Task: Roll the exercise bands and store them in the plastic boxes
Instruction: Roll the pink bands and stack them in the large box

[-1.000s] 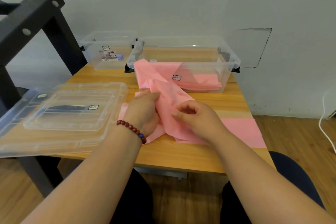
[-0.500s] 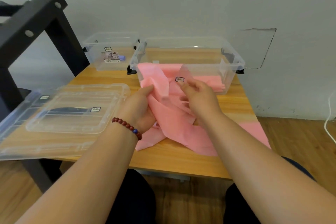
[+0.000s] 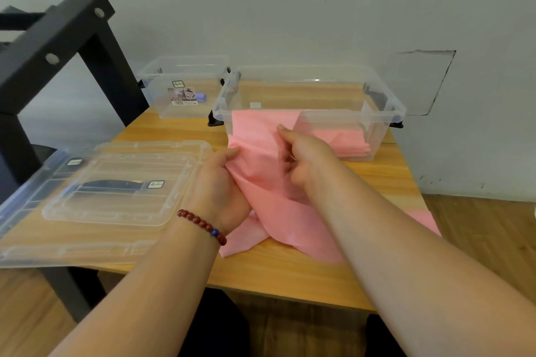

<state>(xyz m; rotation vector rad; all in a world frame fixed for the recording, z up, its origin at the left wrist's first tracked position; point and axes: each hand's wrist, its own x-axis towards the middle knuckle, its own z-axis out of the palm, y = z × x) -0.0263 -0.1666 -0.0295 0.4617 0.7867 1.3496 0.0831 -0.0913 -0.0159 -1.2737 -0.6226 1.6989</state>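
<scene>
A long pink exercise band [image 3: 261,182] runs from inside the large clear plastic box [image 3: 385,107], over its front rim and down across the wooden table [image 3: 290,275]. My left hand [image 3: 220,182] grips the band's left edge in front of the box. My right hand [image 3: 304,156] pinches a fold of the same band just to the right, close to the box's front wall. More pink band lies folded inside the box at its right [image 3: 348,142]. A band end hangs off the table's right edge [image 3: 426,220].
A smaller clear box [image 3: 185,87] with a label card inside stands at the back left. Two clear lids [image 3: 116,182] lie stacked on the table's left side. A black metal frame [image 3: 58,46] rises at the far left. A wall is close behind the boxes.
Both hands have moved away from me toward the large box, lifting the gathered band off the table. The band end on the right has slid further off the table's edge.
</scene>
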